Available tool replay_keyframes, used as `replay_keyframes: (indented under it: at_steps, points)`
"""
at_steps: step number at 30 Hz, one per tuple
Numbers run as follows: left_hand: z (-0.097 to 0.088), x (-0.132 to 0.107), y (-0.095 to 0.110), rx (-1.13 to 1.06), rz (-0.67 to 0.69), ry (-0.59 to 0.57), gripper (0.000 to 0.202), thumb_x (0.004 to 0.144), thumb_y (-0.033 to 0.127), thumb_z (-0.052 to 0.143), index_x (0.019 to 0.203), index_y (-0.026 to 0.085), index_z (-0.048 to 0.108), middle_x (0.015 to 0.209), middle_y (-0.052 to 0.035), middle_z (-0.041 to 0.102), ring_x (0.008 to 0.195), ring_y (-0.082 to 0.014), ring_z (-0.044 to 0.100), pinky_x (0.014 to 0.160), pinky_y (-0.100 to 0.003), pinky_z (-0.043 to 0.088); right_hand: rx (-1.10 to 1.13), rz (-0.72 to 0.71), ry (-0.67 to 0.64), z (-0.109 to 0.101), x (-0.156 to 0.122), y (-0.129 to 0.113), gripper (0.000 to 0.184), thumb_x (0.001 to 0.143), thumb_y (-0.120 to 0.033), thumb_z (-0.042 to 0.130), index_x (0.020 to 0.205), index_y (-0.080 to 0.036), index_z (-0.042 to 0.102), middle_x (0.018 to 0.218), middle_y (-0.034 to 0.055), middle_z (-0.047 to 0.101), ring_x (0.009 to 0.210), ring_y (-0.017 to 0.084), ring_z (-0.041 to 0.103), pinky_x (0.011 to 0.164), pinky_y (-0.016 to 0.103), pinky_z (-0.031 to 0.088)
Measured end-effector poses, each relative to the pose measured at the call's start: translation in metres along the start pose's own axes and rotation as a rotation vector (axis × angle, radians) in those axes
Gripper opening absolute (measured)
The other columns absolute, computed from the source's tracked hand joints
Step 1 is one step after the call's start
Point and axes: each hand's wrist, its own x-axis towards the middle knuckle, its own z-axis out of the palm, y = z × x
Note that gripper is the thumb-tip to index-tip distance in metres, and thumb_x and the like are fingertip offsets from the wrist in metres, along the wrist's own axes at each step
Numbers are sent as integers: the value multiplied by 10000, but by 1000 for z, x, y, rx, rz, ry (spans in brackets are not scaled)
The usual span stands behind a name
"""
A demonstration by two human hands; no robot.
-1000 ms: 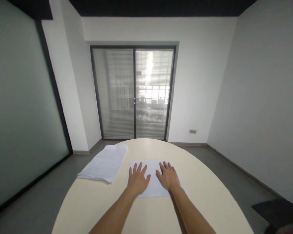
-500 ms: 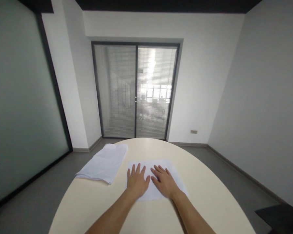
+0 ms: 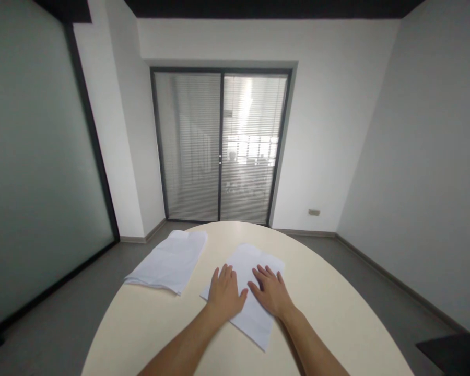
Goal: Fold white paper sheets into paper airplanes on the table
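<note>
Two flat open hands, left hand (image 3: 225, 293) and right hand (image 3: 273, 295), on a creased white sheet (image 3: 247, 257) askew on the table (image 3: 337, 313)

The pale oval tabletop (image 3: 337, 313) carries two things. A white paper sheet (image 3: 251, 259) lies askew at its centre. A folded white bundle (image 3: 168, 261) lies at ten o'clock, near the rim, apart from the sheet.

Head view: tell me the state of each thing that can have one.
Sheet: flat on the table, askew, pinned under both hands.
Left hand: open, palm down on the sheet.
Right hand: open, palm down on the sheet.
Paper stack: flat, untouched, at the table's left edge.
Sliding door: shut, blinds lowered.
</note>
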Motion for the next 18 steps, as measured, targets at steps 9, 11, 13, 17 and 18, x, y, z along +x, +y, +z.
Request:
replay_keyframes:
  at_steps: [9, 11, 13, 17, 18]
  points:
    - [-2, -3, -5, 2, 56, 37, 629, 903, 575, 397, 1406, 213, 509, 1412, -139, 519, 1271, -381, 443, 1081, -528, 283, -22, 39, -25, 2, -3, 1, 683, 904, -646, 423, 1482, -282, 410, 1590, 84, 305, 1474, 355, 210, 1156, 617, 101]
    - [-6, -3, -6, 7, 66, 27, 595, 914, 581, 382, 1349, 219, 564, 1375, -136, 547, 1267, -380, 444, 1086, -532, 273, 3, 39, -46, 1, -5, 2, 678, 913, -643, 406, 1488, -286, 396, 1593, 82, 294, 1479, 346, 201, 1154, 622, 106]
    - [-10, -4, -7, 13, 74, 31, 542, 921, 566, 382, 1274, 226, 613, 1300, -138, 589, 1233, -365, 473, 1080, -527, 282, 14, 25, -60, 0, -6, 4, 658, 921, -633, 398, 1485, -293, 399, 1593, 80, 296, 1481, 340, 197, 1154, 636, 70]
    - [-14, -2, -11, 18, 132, 50, 481, 893, 560, 459, 1188, 227, 642, 1226, -135, 619, 1221, -334, 494, 1100, -493, 281, 35, 3, -87, -6, -10, 9, 648, 925, -624, 398, 1482, -292, 402, 1592, 77, 293, 1487, 336, 179, 1146, 659, 17]
    - [-13, -1, -13, 6, 157, 53, 491, 892, 560, 466, 1207, 220, 631, 1255, -136, 610, 1261, -329, 472, 1122, -480, 262, 41, 0, -91, -7, -10, 10, 649, 926, -623, 396, 1483, -291, 400, 1594, 77, 290, 1488, 335, 174, 1147, 658, 15]
